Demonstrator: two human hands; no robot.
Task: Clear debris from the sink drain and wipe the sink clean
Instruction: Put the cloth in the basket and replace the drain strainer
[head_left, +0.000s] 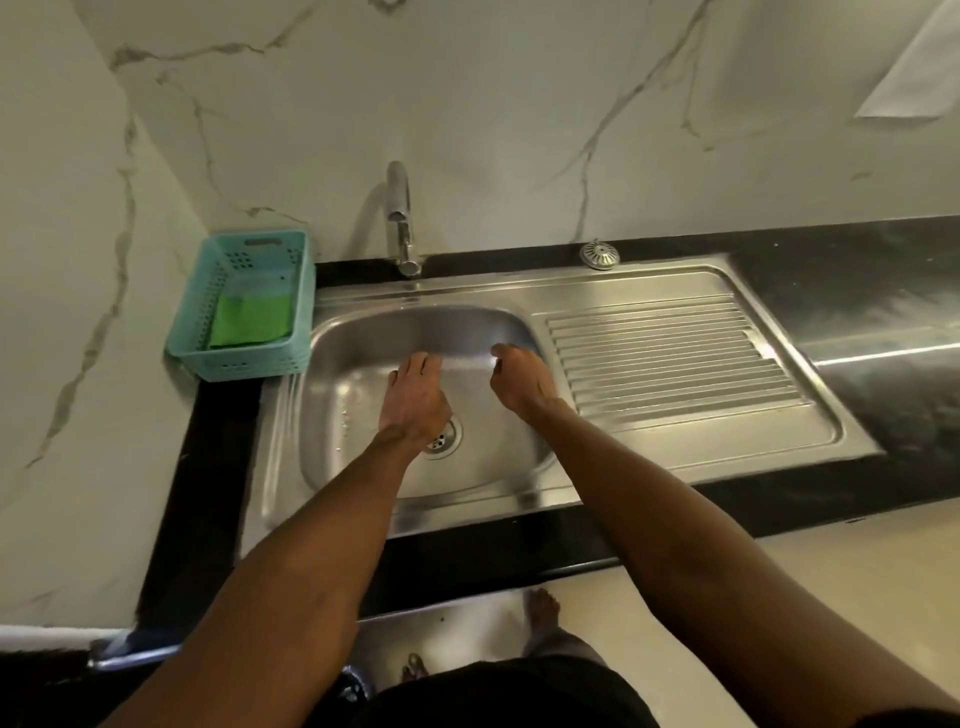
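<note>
A person leans over a stainless-steel kitchen sink (332, 364), both bare arms reaching down into the basin. The left hand (413, 397) hangs over the drain (441, 439) with its fingers straight and close together, pointing toward the back wall of the bowl and holding nothing; its wrist hides part of the drain opening. The right hand (519, 379) hovers by the basin's right wall, fingers loosely curled downward, and nothing can be seen in its grasp.

The drain's strainer cap (599, 254) sits well apart on the ledge behind the draining board (670, 358), likely set there to leave the perforated drain open for clearing. No debris is visible in the part of the drain that shows, though the picture is too soft to be sure. A green cloth (252, 319) lies in a teal plastic basket (208, 291) just beside the sink's left rim, within easy reach for wiping, and untouched. The faucet (401, 218) stands at the back, spout over the bowl; no running water can be made out. Droplets dot the basin floor left of the drain. The wiping appears not yet begun.
</note>
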